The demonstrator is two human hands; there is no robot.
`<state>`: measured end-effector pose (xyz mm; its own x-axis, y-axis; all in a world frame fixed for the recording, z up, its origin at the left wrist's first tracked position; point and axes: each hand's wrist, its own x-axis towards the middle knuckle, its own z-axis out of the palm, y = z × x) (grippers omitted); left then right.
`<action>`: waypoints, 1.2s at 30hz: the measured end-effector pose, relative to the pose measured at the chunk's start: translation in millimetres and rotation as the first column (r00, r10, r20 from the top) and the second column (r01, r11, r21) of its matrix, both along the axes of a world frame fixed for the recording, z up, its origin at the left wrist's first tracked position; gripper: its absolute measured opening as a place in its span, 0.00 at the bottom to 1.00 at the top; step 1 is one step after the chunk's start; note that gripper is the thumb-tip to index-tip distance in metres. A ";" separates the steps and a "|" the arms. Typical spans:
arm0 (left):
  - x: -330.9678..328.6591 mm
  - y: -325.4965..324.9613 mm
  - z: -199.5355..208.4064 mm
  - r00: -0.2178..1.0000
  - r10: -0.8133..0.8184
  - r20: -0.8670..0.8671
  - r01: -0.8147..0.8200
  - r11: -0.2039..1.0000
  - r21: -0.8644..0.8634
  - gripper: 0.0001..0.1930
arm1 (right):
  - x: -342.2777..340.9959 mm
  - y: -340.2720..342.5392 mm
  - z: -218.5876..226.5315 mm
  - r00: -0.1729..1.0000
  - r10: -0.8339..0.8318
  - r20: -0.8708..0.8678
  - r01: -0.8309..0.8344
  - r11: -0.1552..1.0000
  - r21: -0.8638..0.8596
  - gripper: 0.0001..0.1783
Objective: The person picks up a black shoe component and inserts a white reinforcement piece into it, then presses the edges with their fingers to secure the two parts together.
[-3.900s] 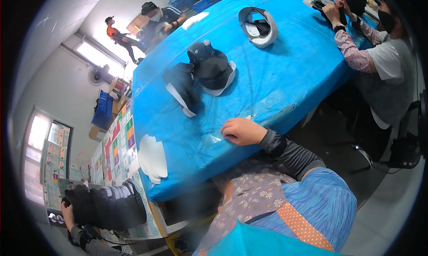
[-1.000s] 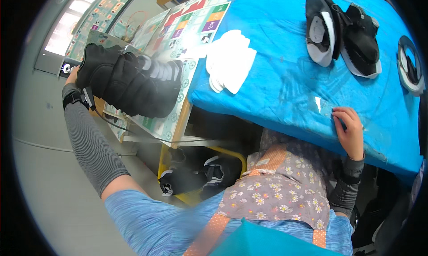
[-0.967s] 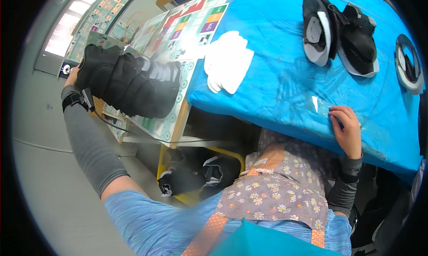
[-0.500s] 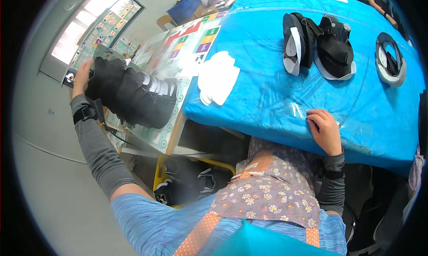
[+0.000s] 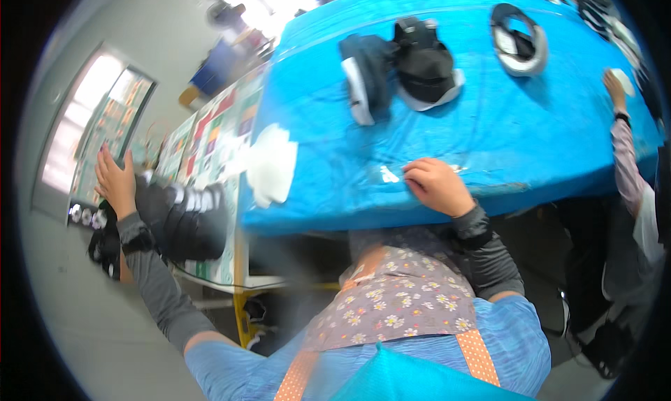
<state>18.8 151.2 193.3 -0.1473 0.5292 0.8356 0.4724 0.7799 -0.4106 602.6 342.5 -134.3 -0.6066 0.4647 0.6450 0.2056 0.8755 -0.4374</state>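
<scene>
My left hand [image 5: 115,181] is open, its fingers spread upward. It stands beside a stack of black shoe uppers [image 5: 175,223] with white lace strips, on the side table at the left. On the blue-covered table my right hand [image 5: 440,186] rests near the front edge, fingers curled together; whatever they may hold is hidden. Just left of it lies a small white scrap [image 5: 388,174]. White insole-shaped pieces [image 5: 272,167] are piled at the table's left corner. Farther back sit a dark shoe upper with a white edge [image 5: 367,73] and a black one [image 5: 424,69] side by side.
A ring-shaped black and white shoe part [image 5: 518,41] lies at the back right of the blue table [image 5: 321,184]. Another person's hand [image 5: 615,90] reaches over the right edge. A yellow-framed rack [image 5: 242,317] with dark shoes stands below left.
My view has swung to the right. My left hand has come off the stack of shoe uppers and its fingers have spread. The right hand stays curled near the table edge.
</scene>
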 end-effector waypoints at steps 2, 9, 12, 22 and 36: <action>21.5 26.3 -6.0 0.876 -0.364 0.318 0.394 0.919 -0.034 0.35 | -1.9 -3.3 1.9 0.999 -0.009 -0.033 0.009 1.000 0.001 0.02; 210.4 182.3 -147.5 0.050 -0.313 0.948 0.853 0.508 0.123 0.28 | 9.8 0.9 -1.3 0.999 0.016 -0.051 -0.019 0.997 -0.068 0.02; 273.6 214.5 -206.5 -0.123 -0.325 0.937 0.820 0.499 0.281 0.34 | 4.3 -3.4 9.9 1.000 0.026 -0.017 -0.027 0.999 -0.043 0.02; 297.7 235.4 -272.3 0.216 -0.467 0.857 0.760 0.632 0.153 0.27 | -11.4 -16.8 11.8 0.999 0.048 0.007 -0.048 0.996 -0.076 0.04; 388.1 89.4 -261.5 -0.417 -0.274 0.866 0.893 0.052 0.447 0.29 | -3.9 -9.3 -3.1 0.977 -0.201 -0.076 0.171 0.939 -0.298 0.44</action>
